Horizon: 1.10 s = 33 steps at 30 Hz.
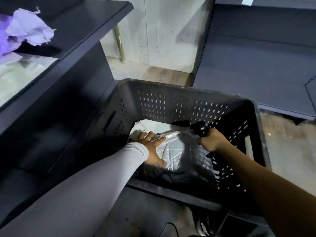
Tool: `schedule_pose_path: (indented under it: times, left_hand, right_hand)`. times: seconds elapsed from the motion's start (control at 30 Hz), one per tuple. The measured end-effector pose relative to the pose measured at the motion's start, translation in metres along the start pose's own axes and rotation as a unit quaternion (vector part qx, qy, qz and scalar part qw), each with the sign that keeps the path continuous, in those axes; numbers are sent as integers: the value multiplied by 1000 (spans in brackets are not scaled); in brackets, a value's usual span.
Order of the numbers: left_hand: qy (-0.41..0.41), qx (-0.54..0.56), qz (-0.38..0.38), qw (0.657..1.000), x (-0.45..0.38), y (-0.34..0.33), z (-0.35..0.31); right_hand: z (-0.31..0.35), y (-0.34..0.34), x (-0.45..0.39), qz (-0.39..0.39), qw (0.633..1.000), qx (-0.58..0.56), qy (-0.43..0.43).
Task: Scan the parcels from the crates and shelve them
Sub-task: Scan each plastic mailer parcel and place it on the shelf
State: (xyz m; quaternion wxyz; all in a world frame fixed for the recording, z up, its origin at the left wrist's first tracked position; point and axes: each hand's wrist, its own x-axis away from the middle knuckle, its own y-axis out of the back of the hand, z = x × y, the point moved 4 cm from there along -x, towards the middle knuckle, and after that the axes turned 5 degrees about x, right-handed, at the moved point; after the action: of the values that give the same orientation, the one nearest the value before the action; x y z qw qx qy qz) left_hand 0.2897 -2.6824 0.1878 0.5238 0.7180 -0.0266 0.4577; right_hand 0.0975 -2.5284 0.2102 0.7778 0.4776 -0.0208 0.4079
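From the head camera, both your arms reach down into the dark perforated plastic crate (171,103) just in front of you. Your left hand (152,149), in a pale grey sleeve (95,182), lies with fingers spread flat on the silvery plastic-wrapped parcel (179,151) at the crate's bottom, pressing on it without gripping. A white flat parcel (153,125) lies farther in, partly under the silvery one. Your right hand (212,141) is curled tight around the black handheld scanner (200,128), held just above the parcel's far right part. To the left stands dark shelving (82,24), with a crumpled lilac bag (27,28) on its upper board. Another dark shelf unit (256,57) stands far right.
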Motion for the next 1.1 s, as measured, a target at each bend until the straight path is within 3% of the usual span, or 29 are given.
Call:
schedule_pose_path:
  times: [0.37, 0.5, 0.63, 0.7, 0.77, 0.83, 0.93, 1.03, 1.1]
  left_hand:
    - [22, 75, -5, 997, -64, -21, 14]
    - [52, 184, -28, 981, -71, -24, 23]
    - [29, 338, -57, 939, -78, -21, 21]
    - [20, 437, -99, 894, -81, -13, 20]
    - [57, 580, -113, 804, -80, -6, 25]
    - [118, 682, -85, 717, -72, -3, 32]
    - [138, 766, -35, 627, -58, 7, 44]
    - [134, 821, -20, 554, -52, 16, 60]
    - [134, 835, -12, 534, -44, 22, 64]
  right_hand:
    - [-40, -35, -33, -43, 971, -170, -165]
    - [-43, -45, -35, -21, 970, -175, -170]
    - [-40, -49, -36, -22, 961, -211, -178]
    - [-40, -50, -36, -15, 958, -221, -184]
    - [-40, -48, -34, -17, 956, -225, -189]
    - [-40, -47, -33, -19, 952, -239, -192]
    - [-40, -45, -30, -22, 943, -264, -200]
    - [-38, -43, -28, -25, 933, -295, -203]
    - [-35, -36, -23, -46, 928, -309, -202]
